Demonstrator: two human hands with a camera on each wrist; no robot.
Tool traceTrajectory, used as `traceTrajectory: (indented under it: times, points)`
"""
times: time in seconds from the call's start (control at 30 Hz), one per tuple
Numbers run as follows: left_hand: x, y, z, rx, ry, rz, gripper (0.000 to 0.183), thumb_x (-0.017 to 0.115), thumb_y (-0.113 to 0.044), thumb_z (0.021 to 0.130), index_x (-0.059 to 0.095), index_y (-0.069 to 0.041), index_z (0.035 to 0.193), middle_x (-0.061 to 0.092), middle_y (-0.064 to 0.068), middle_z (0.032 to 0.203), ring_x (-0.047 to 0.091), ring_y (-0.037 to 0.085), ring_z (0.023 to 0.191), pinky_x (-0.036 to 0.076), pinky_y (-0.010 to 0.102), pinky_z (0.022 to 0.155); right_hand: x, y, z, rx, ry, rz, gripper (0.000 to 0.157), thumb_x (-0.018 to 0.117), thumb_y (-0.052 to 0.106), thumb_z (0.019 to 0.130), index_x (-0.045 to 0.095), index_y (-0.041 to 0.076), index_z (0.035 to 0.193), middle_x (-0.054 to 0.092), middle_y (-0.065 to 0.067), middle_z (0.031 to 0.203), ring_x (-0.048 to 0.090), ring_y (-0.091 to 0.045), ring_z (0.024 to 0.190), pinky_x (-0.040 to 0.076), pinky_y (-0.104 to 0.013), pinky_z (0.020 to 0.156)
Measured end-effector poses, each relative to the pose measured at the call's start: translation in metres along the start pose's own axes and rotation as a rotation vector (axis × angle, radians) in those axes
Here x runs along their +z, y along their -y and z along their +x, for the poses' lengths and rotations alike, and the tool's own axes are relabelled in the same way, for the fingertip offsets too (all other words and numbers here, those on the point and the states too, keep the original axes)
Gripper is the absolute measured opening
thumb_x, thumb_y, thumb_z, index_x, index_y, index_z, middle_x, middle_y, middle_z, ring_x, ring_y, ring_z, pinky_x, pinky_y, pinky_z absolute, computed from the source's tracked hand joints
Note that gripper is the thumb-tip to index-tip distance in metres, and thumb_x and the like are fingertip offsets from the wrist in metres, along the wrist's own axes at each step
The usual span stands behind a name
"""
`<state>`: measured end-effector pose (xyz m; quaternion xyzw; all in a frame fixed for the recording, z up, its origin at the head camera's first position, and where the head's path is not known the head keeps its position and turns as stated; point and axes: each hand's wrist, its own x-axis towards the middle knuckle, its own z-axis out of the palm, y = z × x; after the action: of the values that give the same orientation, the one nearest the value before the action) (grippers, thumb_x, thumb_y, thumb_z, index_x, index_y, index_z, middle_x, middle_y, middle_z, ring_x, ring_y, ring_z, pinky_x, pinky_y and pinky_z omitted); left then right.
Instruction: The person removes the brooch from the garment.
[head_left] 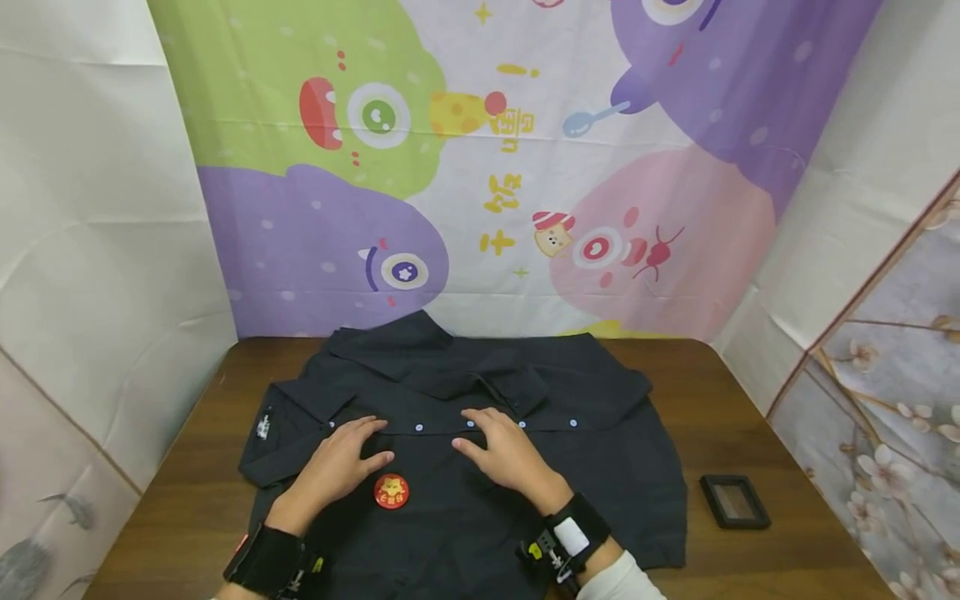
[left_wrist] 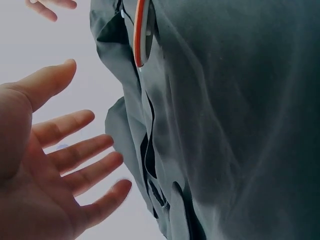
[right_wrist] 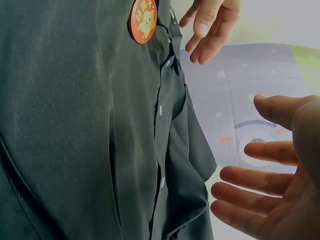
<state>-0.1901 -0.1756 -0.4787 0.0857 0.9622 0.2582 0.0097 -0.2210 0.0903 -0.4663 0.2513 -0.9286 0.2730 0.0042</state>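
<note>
A dark button-up shirt lies spread sideways over the wooden table, its row of light buttons running across it. On its front sits a round red badge with a gold cartoon figure, seen edge-on in the left wrist view and face-on in the right wrist view. My left hand hovers over the shirt just above and left of the badge, fingers spread and holding nothing. To the right, near the button row, my right hand is also over the cloth with loose, extended fingers and nothing in them.
A small black square frame lies on the table right of the shirt. Behind the table hangs a cartoon-printed cloth. White sheeting covers the left side, and a flower-patterned panel stands at the right.
</note>
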Motion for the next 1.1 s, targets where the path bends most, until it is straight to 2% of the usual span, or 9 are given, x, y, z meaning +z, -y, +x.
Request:
traceTrajectory:
  times: [0.4,0.73,1.1]
  points:
    - [0.0003,0.0004,0.0023,0.031,-0.017,-0.005,0.052,0.069,-0.030,0.090,0.057,-0.004,0.133,0.055,0.022,0.138,0.050,0.043,0.128,0.038,0.062,0.104,0.0004,0.0015,-0.0016,0.000,0.003,0.007,0.050,0.061,0.038,0.095,0.056,0.008,0.135,0.061,-0.011,0.131,0.057,-0.028,0.122,0.049,-0.046,0.100]
    - [0.0004,-0.0014,0.0007,0.015,0.014,0.000,0.051,0.070,-0.030,0.090,0.058,-0.005,0.132,0.055,0.021,0.138,0.050,0.041,0.129,0.038,0.061,0.105,0.0034,0.0038,-0.0021,-0.038,0.010,-0.003,0.049,0.061,0.038,0.095,0.057,0.007,0.133,0.062,-0.011,0.130,0.058,-0.027,0.120,0.049,-0.045,0.100]
    - [0.0001,0.0001,-0.0005,0.018,0.018,-0.015,0.050,0.070,-0.030,0.089,0.059,-0.005,0.131,0.056,0.020,0.137,0.051,0.041,0.128,0.040,0.060,0.104,0.0086,0.0076,0.0002,-0.046,0.040,-0.010,0.049,0.060,0.040,0.096,0.057,0.009,0.134,0.062,-0.009,0.129,0.058,-0.025,0.119,0.049,-0.045,0.100]
